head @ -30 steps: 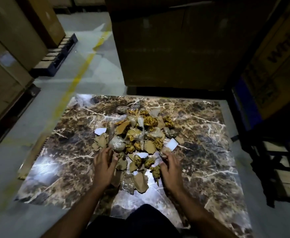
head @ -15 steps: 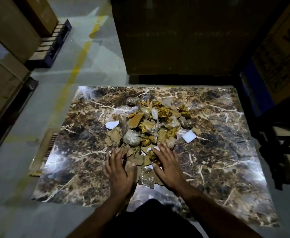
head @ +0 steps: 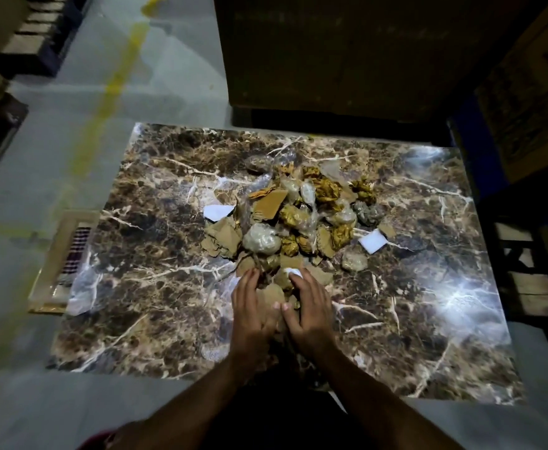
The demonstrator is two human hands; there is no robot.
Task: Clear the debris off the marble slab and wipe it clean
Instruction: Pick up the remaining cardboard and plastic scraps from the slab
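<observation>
A dark brown marble slab (head: 156, 287) with white veins lies flat on the floor. A heap of debris (head: 298, 216) sits in its middle: torn cardboard scraps, crumpled gold paper, clear plastic wads and white paper bits. My left hand (head: 250, 306) and my right hand (head: 308, 306) lie side by side, palms down, at the near edge of the heap. Their fingers curl over cardboard scraps and a white scrap (head: 293, 272). The thumbs nearly touch. Whether either hand grips a piece is not clear.
A large dark box (head: 347, 53) stands just behind the slab. Stacked cartons (head: 526, 102) rise at the right, above a wooden pallet (head: 532, 277). More pallets (head: 35, 37) line the left side. A flat framed board (head: 61, 258) sticks out under the slab's left edge. A yellow line (head: 110, 89) crosses the concrete floor.
Both hands have come together at the near side of the heap, from apart to almost touching. The camera has tilted down and shifted, so the slab sits lower and more to the right.
</observation>
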